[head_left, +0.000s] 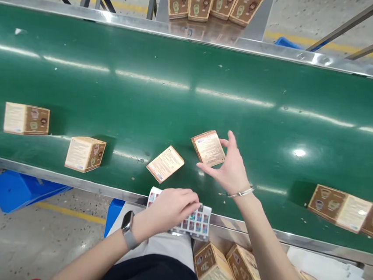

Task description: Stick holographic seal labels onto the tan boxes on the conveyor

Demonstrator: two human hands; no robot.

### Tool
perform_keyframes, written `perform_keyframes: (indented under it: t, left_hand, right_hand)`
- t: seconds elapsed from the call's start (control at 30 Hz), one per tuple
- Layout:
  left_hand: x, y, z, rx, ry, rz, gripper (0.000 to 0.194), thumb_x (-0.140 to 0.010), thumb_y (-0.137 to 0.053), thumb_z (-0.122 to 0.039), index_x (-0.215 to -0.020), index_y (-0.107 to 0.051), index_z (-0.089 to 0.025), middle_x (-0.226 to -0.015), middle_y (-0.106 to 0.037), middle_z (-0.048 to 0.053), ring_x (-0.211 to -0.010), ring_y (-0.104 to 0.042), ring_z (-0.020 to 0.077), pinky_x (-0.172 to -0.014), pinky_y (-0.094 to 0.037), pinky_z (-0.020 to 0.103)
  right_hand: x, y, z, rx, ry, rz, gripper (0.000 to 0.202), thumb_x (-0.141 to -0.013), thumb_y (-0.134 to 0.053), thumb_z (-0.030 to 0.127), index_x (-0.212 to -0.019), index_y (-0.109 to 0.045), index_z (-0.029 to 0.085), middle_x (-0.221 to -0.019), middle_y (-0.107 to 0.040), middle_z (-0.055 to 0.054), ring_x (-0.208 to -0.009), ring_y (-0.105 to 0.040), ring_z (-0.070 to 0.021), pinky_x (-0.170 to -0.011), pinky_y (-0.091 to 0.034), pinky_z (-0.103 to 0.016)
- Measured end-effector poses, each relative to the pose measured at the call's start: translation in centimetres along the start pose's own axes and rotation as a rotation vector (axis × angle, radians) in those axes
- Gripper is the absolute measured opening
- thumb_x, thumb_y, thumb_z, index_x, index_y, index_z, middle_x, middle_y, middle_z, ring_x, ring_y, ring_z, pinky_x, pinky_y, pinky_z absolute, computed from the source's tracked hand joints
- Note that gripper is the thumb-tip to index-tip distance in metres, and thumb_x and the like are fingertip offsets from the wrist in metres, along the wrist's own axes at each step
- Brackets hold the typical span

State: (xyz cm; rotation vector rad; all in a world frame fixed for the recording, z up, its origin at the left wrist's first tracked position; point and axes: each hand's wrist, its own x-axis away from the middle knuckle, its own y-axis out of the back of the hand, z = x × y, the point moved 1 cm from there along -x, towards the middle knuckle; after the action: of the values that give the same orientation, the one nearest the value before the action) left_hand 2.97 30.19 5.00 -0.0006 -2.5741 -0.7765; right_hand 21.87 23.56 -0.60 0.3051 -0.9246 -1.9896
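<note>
My left hand (176, 207), with a watch on its wrist, is closed over a sheet of small printed stickers (200, 224) at the belt's near edge. Its fingertips press together on the sheet's right part; the palm hides the middle. My right hand (231, 168) has thumb and fingers spread around the near right corner of a small cardboard box (209, 149). One finger seems to touch the box's right edge, and the thumb lies along its lower edge. Just left, a second small box (165, 164) lies on the green belt (163, 111), its cream printed face up.
Two more small boxes, one cream and brown (86, 154) and one farther left (26, 119), stand on the belt. At right lie joined-looking boxes (354, 213). Below are stacked boxes (215, 270) and a blue bin (20, 190). Tall brown boxes (200, 0) stand beyond the metal rail (119, 20).
</note>
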Motion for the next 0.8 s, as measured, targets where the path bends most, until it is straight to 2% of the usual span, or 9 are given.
perform_keyframes:
  t: [0.1, 0.17, 0.23, 0.3, 0.4, 0.47, 0.53, 0.63, 0.8]
  left_hand:
    - [1.8, 0.2, 1.2, -0.004, 0.082, 0.060, 0.024, -0.099, -0.045, -0.026, -0.084, -0.062, -0.020, -0.079, -0.067, -0.002, -0.071, -0.062, 0.0131, -0.061, -0.041, 0.024]
    - [2.6, 0.4, 1.9, -0.012, 0.117, 0.066, 0.024, -0.099, -0.045, -0.024, -0.083, -0.062, -0.020, -0.079, -0.067, -0.002, -0.071, -0.062, 0.0131, -0.062, -0.041, 0.024]
    - [2.8, 0.8, 2.4, -0.012, 0.134, 0.068, 0.023, -0.099, -0.045, -0.024, -0.084, -0.062, -0.020, -0.080, -0.067, -0.002, -0.072, -0.062, 0.0130, -0.062, -0.043, 0.024]
    - [2.5, 1.2, 2.4, -0.020, 0.095, 0.067, 0.022, -0.099, -0.046, -0.023, -0.085, -0.063, -0.020, -0.084, -0.069, -0.001, -0.076, -0.064, 0.0133, -0.066, -0.046, 0.024]
    - [0.9, 1.6, 1.5, -0.123, -0.108, 0.026, 0.022, -0.099, -0.046, -0.024, -0.087, -0.064, -0.018, -0.111, -0.071, 0.002, -0.107, -0.064, 0.0189, -0.090, -0.050, 0.031]
    - [-0.7, 1.5, 0.7, -0.254, -0.269, -0.017, 0.024, -0.099, -0.047, -0.025, -0.086, -0.065, -0.016, -0.136, -0.061, 0.005, -0.133, -0.049, 0.0256, -0.109, -0.042, 0.040]
    - [-2.3, 1.1, 0.1, -0.394, -0.373, -0.039, 0.024, -0.099, -0.047, -0.024, -0.086, -0.065, -0.014, -0.151, -0.046, 0.008, -0.145, -0.034, 0.0293, -0.117, -0.032, 0.047]
    - [-4.5, 0.0, 0.2, -0.544, -0.429, -0.007, 0.020, -0.096, -0.050, -0.018, -0.087, -0.067, -0.012, -0.156, -0.037, 0.013, -0.147, -0.030, 0.0289, -0.119, -0.030, 0.047]
    - [-5.7, -0.9, 1.3, -0.624, -0.397, 0.071, 0.018, -0.090, -0.053, -0.010, -0.093, -0.070, -0.011, -0.155, -0.038, 0.014, -0.147, -0.030, 0.0267, -0.117, -0.034, 0.044]
  right_hand:
    - [-1.1, 0.0, 0.5, 0.224, 0.287, 0.186, 0.101, -0.068, -0.063, 0.013, -0.156, -0.012, 0.017, -0.131, -0.062, -0.016, -0.124, -0.053, -0.0373, -0.105, -0.036, -0.066]
    - [-1.5, 0.6, 0.0, 0.272, 0.495, 0.296, 0.101, -0.065, -0.053, 0.001, -0.156, -0.016, 0.027, -0.134, -0.062, -0.008, -0.136, -0.044, -0.0339, -0.113, -0.024, -0.068]
    - [-1.3, 1.4, -0.9, 0.264, 0.576, 0.319, 0.099, -0.065, -0.047, -0.003, -0.154, -0.022, 0.033, -0.143, -0.056, -0.002, -0.145, -0.031, -0.0307, -0.116, -0.019, -0.068]
    - [-0.6, 2.1, -2.0, 0.194, 0.492, 0.222, 0.091, -0.070, -0.046, -0.001, -0.153, -0.025, 0.031, -0.150, -0.047, -0.003, -0.148, -0.025, -0.0296, -0.117, -0.023, -0.064]
    - [1.0, 2.2, -3.5, -0.074, 0.151, -0.083, 0.068, -0.083, -0.051, 0.013, -0.148, -0.035, 0.025, -0.149, -0.047, -0.011, -0.140, -0.040, -0.0299, -0.111, -0.039, -0.057]
    - [2.1, 1.4, -4.3, -0.344, -0.123, -0.298, 0.048, -0.085, -0.059, 0.028, -0.132, -0.052, 0.024, -0.139, -0.056, -0.013, -0.129, -0.053, -0.0292, -0.104, -0.047, -0.054]
    - [2.9, 0.1, -4.7, -0.593, -0.332, -0.434, 0.032, -0.082, -0.066, 0.040, -0.108, -0.063, 0.022, -0.128, -0.064, -0.013, -0.120, -0.061, -0.0285, -0.102, -0.049, -0.053]
    - [3.0, -1.6, -4.6, -0.801, -0.448, -0.455, 0.033, -0.072, -0.074, 0.049, -0.084, -0.065, 0.020, -0.123, -0.067, -0.014, -0.114, -0.064, -0.0286, -0.101, -0.049, -0.051]
    - [2.0, -1.9, -3.7, -0.795, -0.462, -0.348, 0.038, -0.066, -0.078, 0.054, -0.075, -0.065, 0.020, -0.117, -0.070, -0.014, -0.102, -0.068, -0.0284, -0.083, -0.057, -0.045]
